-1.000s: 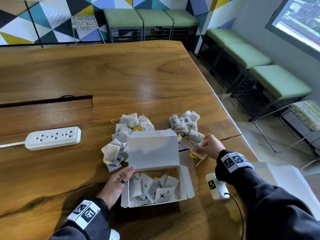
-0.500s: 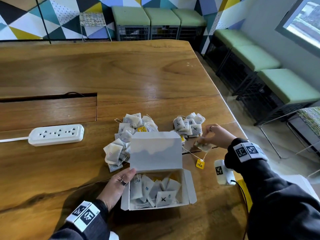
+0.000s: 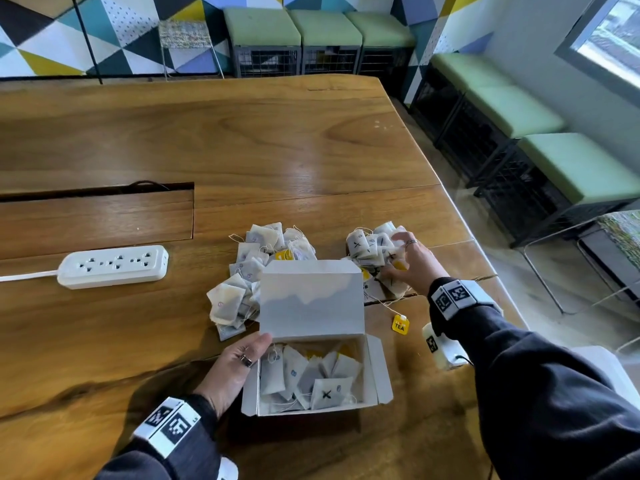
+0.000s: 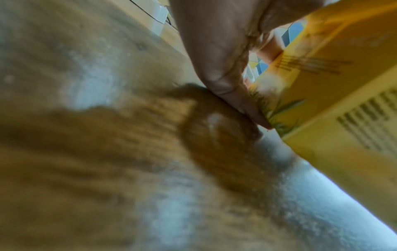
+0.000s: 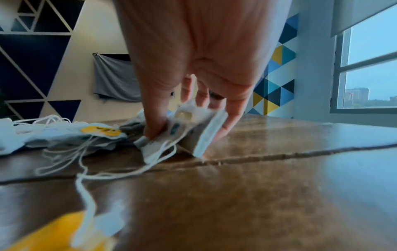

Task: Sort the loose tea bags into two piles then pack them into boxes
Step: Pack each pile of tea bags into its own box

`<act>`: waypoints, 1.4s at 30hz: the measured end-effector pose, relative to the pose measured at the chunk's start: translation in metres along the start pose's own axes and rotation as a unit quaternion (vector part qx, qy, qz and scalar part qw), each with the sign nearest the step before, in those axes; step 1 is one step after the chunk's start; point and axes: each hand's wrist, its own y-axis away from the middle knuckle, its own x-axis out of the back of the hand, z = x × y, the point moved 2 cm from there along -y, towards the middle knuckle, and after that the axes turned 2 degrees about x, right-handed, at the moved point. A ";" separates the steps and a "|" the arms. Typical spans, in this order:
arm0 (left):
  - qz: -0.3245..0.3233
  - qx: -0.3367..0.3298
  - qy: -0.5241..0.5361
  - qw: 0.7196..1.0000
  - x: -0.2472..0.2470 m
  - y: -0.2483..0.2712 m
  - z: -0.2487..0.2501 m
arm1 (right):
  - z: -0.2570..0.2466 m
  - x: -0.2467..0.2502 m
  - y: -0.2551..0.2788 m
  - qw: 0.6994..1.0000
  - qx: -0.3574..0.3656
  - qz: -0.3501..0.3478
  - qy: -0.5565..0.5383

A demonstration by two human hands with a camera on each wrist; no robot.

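Cardboard, white inside, the open box (image 3: 313, 375) sits nearest on the wooden table (image 3: 242, 140), part filled with tea bags, the left hand (image 3: 230, 368) resting flat-fingered against its left wall. Beyond it, the right hand (image 3: 414, 268) pinches several bags at the right pile (image 3: 367, 247); the left pile (image 3: 249, 268) lies untouched, power strip (image 3: 112, 266) farther left.
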 end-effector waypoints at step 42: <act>0.004 -0.020 -0.009 1.000 0.004 0.001 -0.003 | -0.117 -0.046 0.166 0.948 0.139 -0.117 0.260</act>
